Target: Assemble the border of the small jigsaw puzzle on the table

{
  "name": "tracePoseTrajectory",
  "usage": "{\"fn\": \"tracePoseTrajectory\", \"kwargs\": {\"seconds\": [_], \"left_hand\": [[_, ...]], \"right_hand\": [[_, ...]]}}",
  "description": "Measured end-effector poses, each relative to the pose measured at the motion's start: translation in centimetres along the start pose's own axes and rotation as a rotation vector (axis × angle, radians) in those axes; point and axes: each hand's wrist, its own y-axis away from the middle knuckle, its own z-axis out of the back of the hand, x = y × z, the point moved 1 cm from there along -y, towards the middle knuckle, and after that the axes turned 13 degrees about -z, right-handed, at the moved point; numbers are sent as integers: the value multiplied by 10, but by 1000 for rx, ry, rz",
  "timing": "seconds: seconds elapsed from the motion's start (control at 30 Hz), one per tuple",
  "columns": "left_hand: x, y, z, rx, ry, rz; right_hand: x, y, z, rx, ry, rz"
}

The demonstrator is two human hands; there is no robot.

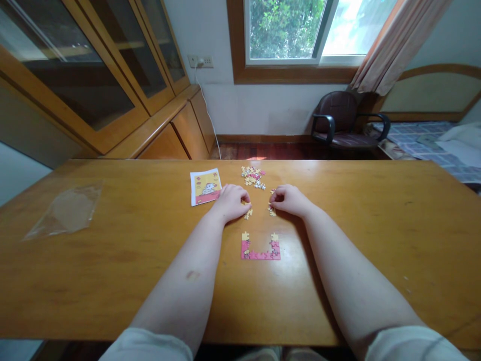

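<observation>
Working small yellow knobbed jigsaw pieces (248, 213) with bare left hand (232, 202) and right hand (290, 199) curled in close (can't tell if gripping), ideally sliding 'em flat, not forcing.

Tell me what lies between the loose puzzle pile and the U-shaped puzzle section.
In the head view, a few puzzle pieces at the left hand and others at the right hand flank a bare strip of tabletop.
</observation>
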Motion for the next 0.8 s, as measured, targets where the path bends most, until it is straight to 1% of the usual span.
{"fn": "tracePoseTrajectory", "kwargs": {"seconds": [0.07, 0.13, 0.23, 0.3, 0.37, 0.43, 0.5, 0.6, 0.67, 0.7, 0.73, 0.8], "left_hand": [[0, 0, 1, -9, 7, 3], [1, 0, 1, -35, 22, 14], [5, 0, 0, -88, 52, 55], [8, 0, -1, -125, 78, 90], [11, -1, -2, -175, 106, 121], [13, -2, -3, -236, 124, 151], [15, -4, -3, -290, 130, 175], [14, -3, -2, -378, 138, 184], [10, 3, 1, -488, 130, 186], [6, 7, 4, -568, 121, 192], [2, 11, 7, -669, 102, 201], [-8, 20, 18, -908, 82, 212]], "right_hand": [[-2, -1, 0, -36, -19, 11], [-6, -4, 1, -125, -52, -6], [-14, -7, 3, -269, -110, -143], [-19, -9, 4, -322, -162, -262], [-22, -10, 6, -354, -228, -357], [-23, -10, 6, -366, -296, -418], [-24, -11, 6, -371, -340, -443], [-27, -10, 4, -383, -351, -426], [-30, -10, 4, -385, -362, -405], [-31, -9, 4, -391, -388, -401], [-33, -9, 4, -401, -428, -404], [-34, -7, 7, -420, -534, -430]]}}
